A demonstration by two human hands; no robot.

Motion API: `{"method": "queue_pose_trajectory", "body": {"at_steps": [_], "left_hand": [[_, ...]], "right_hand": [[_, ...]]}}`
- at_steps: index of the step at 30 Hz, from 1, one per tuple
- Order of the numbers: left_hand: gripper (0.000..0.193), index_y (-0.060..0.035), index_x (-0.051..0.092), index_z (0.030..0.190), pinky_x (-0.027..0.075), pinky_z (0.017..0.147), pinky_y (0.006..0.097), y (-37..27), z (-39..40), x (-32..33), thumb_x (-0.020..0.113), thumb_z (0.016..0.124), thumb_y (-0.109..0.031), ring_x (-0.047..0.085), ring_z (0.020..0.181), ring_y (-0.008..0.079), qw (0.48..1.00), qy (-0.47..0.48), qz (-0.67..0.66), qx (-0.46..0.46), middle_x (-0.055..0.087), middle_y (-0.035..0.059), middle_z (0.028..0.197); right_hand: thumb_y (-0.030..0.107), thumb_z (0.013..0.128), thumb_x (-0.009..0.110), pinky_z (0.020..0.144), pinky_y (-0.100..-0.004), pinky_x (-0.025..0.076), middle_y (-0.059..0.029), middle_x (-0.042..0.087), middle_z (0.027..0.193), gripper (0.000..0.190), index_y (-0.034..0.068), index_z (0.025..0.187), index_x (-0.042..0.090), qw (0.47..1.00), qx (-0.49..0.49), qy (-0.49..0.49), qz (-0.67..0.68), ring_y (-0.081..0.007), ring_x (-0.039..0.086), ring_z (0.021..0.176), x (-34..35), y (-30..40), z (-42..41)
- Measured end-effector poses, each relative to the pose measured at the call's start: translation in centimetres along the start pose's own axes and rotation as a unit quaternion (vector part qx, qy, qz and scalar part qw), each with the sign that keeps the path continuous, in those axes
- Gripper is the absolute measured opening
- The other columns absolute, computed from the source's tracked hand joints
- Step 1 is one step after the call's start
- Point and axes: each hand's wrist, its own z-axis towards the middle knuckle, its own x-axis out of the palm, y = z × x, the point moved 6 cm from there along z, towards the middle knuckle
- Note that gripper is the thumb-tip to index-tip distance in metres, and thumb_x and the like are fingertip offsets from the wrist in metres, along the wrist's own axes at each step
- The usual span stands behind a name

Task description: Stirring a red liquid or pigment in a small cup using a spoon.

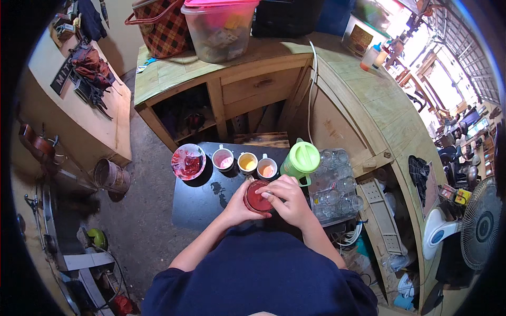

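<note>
My left hand [239,206] is wrapped around a clear mug [252,206] filled with red liquid, above the near side of a dark low table [193,211]. The fingers of my right hand [290,199] pinch the metal handle of a utensil [270,193] over the mug; its lower part is hidden. Behind the mug stand three white cups, with pink residue [223,161], yellow contents [248,163] and orange contents [267,170]. A bowl [188,162] of glossy red pieces sits at the table's far left. Right of the cups rises a lidded green pitcher [301,158].
Several upturned or lying glass vessels [336,193] fill a tray at the right. A wooden counter [272,55] curves around the back and right, bearing tubs [219,33]. A white fan [438,233] stands far right. A bucket [112,175] is on the left.
</note>
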Motion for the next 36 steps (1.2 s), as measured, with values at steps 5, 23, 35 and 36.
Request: {"method": "queue_pose_trajectory", "body": {"at_steps": [5, 23, 35, 36], "left_hand": [[0.100, -0.0031, 0.042, 0.135, 0.044, 0.105, 0.0363, -0.1, -0.1, -0.1, 0.098, 0.055, -0.022, 0.054, 0.122, 0.0212, 1.000, 0.001, 0.012, 0.012, 0.054, 0.0114, 0.131], [0.097, -0.0035, 0.043, 0.134, 0.045, 0.104, 0.0362, -0.3, 0.0, 0.1, 0.098, 0.056, -0.020, 0.054, 0.122, 0.0201, 1.000, 0.001, -0.001, 0.010, 0.054, 0.0108, 0.130], [0.102, -0.0032, 0.040, 0.136, 0.043, 0.106, 0.0361, 0.7, 0.1, 0.0, 0.099, 0.054, -0.022, 0.053, 0.123, 0.0209, 1.000, 0.011, 0.010, 0.009, 0.053, 0.0113, 0.132], [0.102, -0.0032, 0.040, 0.136, 0.043, 0.106, 0.0360, 0.7, 0.0, 0.0, 0.099, 0.054, -0.022, 0.053, 0.123, 0.0208, 1.000, 0.009, 0.006, 0.013, 0.053, 0.0114, 0.132]], "right_hand": [[0.017, 0.087, 0.068, 0.087, -0.0356, 0.040, -0.0040, 0.071, 0.091, 0.016, 0.010, 0.098, 0.076, 0.997, 0.010, -0.071, 0.005, -0.0228, 0.058, 0.089, -1.2, 0.4, 0.5], [0.017, 0.088, 0.066, 0.086, -0.0359, 0.039, -0.0033, 0.072, 0.093, 0.016, 0.010, 0.099, 0.076, 0.998, 0.028, -0.023, 0.051, -0.0221, 0.058, 0.089, 0.3, -0.2, -0.5], [0.018, 0.087, 0.067, 0.086, -0.0350, 0.039, -0.0022, 0.072, 0.094, 0.017, 0.010, 0.099, 0.076, 0.993, 0.050, -0.057, 0.085, -0.0216, 0.057, 0.088, -0.3, 0.0, -0.2], [0.018, 0.087, 0.067, 0.086, -0.0350, 0.039, -0.0022, 0.072, 0.094, 0.017, 0.010, 0.099, 0.076, 0.993, 0.050, -0.056, 0.086, -0.0216, 0.057, 0.088, -0.3, 0.1, -0.1]]}}
